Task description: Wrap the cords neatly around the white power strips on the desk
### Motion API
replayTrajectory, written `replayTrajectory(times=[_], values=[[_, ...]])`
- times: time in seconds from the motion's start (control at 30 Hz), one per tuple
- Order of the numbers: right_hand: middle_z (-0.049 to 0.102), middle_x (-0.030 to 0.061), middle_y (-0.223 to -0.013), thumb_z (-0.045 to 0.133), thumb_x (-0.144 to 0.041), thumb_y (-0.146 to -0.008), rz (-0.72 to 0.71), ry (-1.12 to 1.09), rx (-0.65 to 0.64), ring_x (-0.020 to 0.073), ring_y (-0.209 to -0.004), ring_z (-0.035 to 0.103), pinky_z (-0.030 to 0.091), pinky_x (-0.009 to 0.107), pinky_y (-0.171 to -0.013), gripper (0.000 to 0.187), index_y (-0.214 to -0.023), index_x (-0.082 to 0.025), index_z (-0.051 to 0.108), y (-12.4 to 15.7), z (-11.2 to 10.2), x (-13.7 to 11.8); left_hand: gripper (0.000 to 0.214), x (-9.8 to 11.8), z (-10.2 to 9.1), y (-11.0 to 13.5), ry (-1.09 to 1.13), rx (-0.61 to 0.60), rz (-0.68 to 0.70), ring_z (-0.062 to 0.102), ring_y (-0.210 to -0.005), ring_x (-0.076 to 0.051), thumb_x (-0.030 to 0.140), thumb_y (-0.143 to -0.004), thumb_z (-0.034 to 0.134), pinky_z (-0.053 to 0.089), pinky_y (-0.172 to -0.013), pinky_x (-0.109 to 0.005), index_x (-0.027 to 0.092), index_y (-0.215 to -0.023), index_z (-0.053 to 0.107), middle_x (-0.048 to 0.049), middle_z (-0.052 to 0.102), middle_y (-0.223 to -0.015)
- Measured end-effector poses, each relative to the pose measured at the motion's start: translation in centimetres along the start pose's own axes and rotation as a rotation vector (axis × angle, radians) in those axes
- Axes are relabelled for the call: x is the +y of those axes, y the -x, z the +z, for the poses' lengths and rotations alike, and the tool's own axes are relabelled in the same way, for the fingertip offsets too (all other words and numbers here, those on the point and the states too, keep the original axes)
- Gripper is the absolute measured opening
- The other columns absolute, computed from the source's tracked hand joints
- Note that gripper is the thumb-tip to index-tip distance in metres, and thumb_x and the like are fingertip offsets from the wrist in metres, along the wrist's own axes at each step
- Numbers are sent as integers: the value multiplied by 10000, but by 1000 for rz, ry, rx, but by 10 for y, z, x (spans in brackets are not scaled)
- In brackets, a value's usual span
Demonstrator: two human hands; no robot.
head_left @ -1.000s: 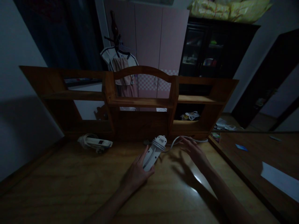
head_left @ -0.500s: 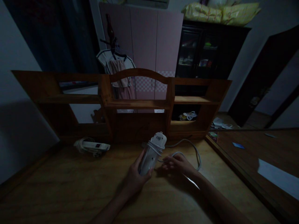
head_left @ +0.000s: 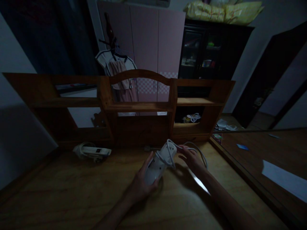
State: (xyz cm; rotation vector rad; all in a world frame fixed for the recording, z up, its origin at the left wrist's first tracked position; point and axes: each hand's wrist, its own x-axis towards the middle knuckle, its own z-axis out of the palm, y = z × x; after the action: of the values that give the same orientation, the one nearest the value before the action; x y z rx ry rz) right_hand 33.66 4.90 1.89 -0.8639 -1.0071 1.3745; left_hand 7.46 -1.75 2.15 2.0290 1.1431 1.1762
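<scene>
My left hand (head_left: 141, 183) is wrapped round the lower end of a white power strip (head_left: 155, 167), which is tilted above the wooden desk. A grey-white cord (head_left: 165, 158) loops round the strip's upper part. At that upper end, my right hand (head_left: 192, 158) pinches the cord between thumb and fingers. The cord's free length curves on the desk behind and right of this hand. A plug (head_left: 148, 148) lies on the desk beyond the strip. To the left rests a second white power strip (head_left: 96, 150) with its cord coiled at one end.
A wooden shelf unit (head_left: 139, 107) stands along the desk's (head_left: 79, 191) back edge. To the right, past a raised edge, a brown surface (head_left: 249, 156) holds a white sheet (head_left: 285, 179) and a blue card (head_left: 242, 147). Wardrobes and hanging clothes are behind.
My right hand has moved up and away, bringing the cord over the strip's top end. The strip has turned slightly in my left hand. The view has shifted a little.
</scene>
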Motion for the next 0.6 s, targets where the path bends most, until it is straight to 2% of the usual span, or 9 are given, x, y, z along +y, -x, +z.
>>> replayTrajectory(times=[0.17,0.3,0.37,0.43,0.5,0.53,0.6], values=[[652,51,-1146,683,-464,-756,-20,-89,95,198,-1045,578,466,328,-869,346,-1034,-259,670,-2,-10,-7,833,-3,2,-1,38,17,-35,363,-1328,-244,274,-771,610,301,-1101,-426,254,-1471,160,-68,354,-1470],[577,66,-1278,624,-496,-802,1,-73,27,212,-1117,545,451,362,-918,399,-1127,-264,632,1,-6,-9,773,-5,-1,-4,163,91,-90,332,-1343,-261,318,-786,630,277,-1107,-396,254,-1452,243,-75,349,-1473],[549,62,-1311,632,-464,-807,27,-67,-19,221,-1130,540,451,385,-935,384,-1134,-263,631,3,-1,-8,733,-7,-2,-5,290,143,-151,368,-1320,-271,333,-790,639,305,-1088,-371,250,-1433,297,-82,378,-1455],[555,66,-1300,655,-434,-793,58,-63,-59,235,-1118,552,463,406,-931,361,-1109,-260,648,6,5,-6,729,-11,-3,-5,490,149,-273,527,-1179,-275,349,-794,641,439,-966,-358,257,-1430,297,-105,472,-1377],[564,78,-1284,670,-432,-778,96,-45,-107,256,-1111,563,479,423,-913,341,-1067,-251,668,9,11,-3,706,-18,-5,-5,736,124,-420,661,-922,-254,379,-814,606,541,-734,-333,240,-1429,288,-131,589,-1227],[562,86,-1284,669,-440,-775,118,-30,-139,267,-1114,564,482,431,-909,337,-1049,-243,676,11,14,-2,670,-22,-5,-5,854,115,-490,681,-822,-245,394,-826,579,548,-643,-320,205,-1413,316,-141,631,-1146],[563,105,-1278,654,-456,-784,159,9,-208,279,-1122,564,480,436,-917,349,-1041,-221,683,14,18,1,571,-30,-8,-7,1043,125,-604,686,-749,-244,400,-839,530,550,-589,-317,104,-1319,438,-156,678,-1006]])
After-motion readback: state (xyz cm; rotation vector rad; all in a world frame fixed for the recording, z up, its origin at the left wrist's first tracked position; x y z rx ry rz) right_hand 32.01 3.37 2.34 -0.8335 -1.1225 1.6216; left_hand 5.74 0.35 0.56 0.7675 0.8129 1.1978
